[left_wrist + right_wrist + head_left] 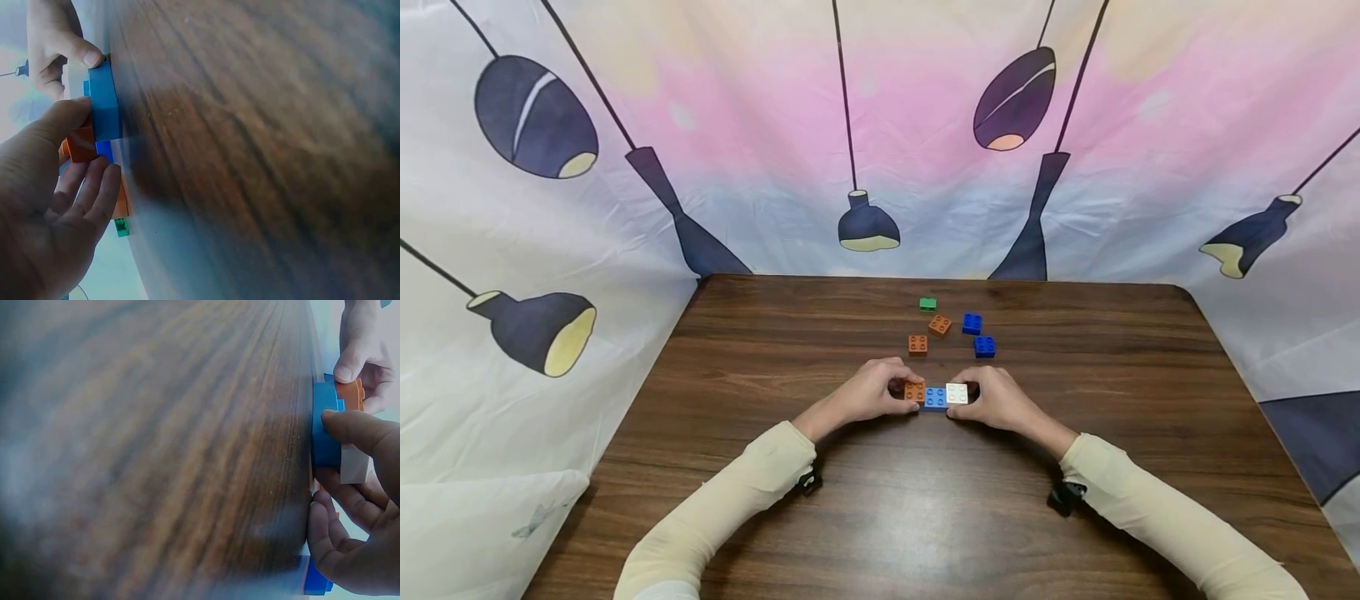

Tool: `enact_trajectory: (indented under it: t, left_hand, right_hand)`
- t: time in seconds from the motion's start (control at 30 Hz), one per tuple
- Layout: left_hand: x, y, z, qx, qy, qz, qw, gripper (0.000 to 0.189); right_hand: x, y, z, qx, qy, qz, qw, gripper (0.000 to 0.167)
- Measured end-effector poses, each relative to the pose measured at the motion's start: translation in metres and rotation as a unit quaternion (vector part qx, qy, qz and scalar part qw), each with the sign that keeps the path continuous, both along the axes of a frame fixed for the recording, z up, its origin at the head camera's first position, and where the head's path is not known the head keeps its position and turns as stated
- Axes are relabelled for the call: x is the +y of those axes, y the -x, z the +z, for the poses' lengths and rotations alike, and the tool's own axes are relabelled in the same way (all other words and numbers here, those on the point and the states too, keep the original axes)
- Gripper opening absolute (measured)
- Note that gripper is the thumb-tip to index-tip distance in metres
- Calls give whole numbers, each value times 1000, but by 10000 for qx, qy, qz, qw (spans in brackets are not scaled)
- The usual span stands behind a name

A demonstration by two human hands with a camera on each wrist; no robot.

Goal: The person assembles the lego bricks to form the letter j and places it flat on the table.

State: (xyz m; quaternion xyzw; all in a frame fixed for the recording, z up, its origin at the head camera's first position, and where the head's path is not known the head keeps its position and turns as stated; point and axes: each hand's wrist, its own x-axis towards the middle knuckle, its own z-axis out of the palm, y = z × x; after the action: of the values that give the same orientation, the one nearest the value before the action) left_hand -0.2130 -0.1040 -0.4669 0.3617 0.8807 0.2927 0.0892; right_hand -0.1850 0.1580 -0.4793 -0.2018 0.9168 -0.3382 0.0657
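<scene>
A light blue toy brick lies low between both hands, its middle studs showing. On its left end sits an orange brick, on its right end a white brick; each juts out past the blue one. My left hand pinches the orange brick between thumb and fingers, thumb on the near side. The white brick is held by my right hand, whose thumb also lies against the blue brick in the right wrist view. Fingertips behind the bricks are partly hidden in the head view.
Beyond the hands lie loose bricks: two orange bricks, two dark blue bricks and a small green brick. All rest on the dark wooden table. A printed cloth hangs behind the table's far edge.
</scene>
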Motion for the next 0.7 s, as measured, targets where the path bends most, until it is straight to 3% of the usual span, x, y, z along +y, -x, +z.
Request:
enact_trajectory:
  t: [0.7]
  left_hand:
    - [1, -2, -3, 380, 162, -236, 9989, 41]
  right_hand:
    - [-1, -1, 1, 40, -127, -7, 9999, 38]
